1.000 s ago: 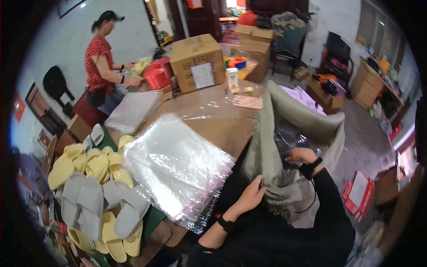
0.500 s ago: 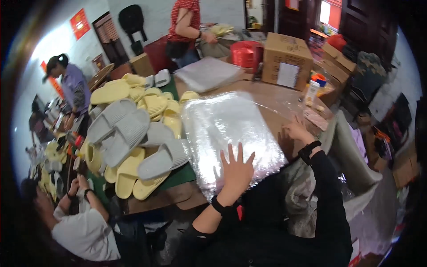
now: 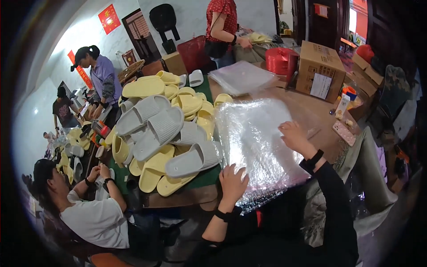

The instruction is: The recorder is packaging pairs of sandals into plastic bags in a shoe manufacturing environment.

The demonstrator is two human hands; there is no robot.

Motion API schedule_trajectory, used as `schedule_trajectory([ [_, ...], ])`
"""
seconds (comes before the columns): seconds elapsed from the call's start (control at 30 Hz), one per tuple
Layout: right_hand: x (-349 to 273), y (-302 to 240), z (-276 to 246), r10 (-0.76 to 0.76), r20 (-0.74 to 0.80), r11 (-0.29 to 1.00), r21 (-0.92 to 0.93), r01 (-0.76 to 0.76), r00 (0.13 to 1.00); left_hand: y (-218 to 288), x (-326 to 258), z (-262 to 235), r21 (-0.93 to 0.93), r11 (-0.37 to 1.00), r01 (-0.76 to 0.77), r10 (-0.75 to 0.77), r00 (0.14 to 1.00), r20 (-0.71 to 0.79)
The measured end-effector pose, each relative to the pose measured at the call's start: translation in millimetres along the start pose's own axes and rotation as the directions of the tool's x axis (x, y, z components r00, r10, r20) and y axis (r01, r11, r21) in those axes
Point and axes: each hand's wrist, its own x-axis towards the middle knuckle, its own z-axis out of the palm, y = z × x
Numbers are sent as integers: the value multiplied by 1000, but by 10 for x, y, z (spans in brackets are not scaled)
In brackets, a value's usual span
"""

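A stack of clear, shiny plastic bags [image 3: 258,142] lies flat on the brown table in front of me. My left hand [image 3: 233,184] is at its near left edge, the fingers spread and slightly bent. Over the right part of the stack is my right hand [image 3: 296,137], its fingers loosely curved and nothing visible in them. Left of the bags rises a heap of slippers, with a grey slipper [image 3: 193,159] right beside the stack and a yellow slipper [image 3: 155,167] lower down.
More clear bags [image 3: 242,78] lie farther back, near a roll of red plastic twine [image 3: 281,61] and a cardboard box [image 3: 321,71]. A phone in a pink case [image 3: 344,133] is at the right. One co-worker [image 3: 95,213] sits at the left; others stand behind.
My left hand has drawn back from the middle of the bags to their near left edge. My right hand has come inward over the bags. The view has shifted left.
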Motion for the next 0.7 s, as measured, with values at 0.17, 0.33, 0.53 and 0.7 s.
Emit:
schedule_trajectory([
  [0.17, 107, -499, 12, -177, 271, 968, 224, 117, 946, -71, -85, 184, -56, 998, 24, -28, 997, -74],
  [0.33, 41, -1112, -63, -244, 276, 870, 485, 85, 930, -194, -73, 230, -202, 978, 56, -73, 994, -77],
  [0.53, -39, -1591, -92, -171, 573, 737, 614, -281, 802, -340, -47, 190, -870, 440, 222, -485, 874, -22],
  [0.7, -375, -1682, 418, -63, 394, 701, 671, -240, 917, -255, -101, 152, -687, 713, 140, -268, 960, -82],
])
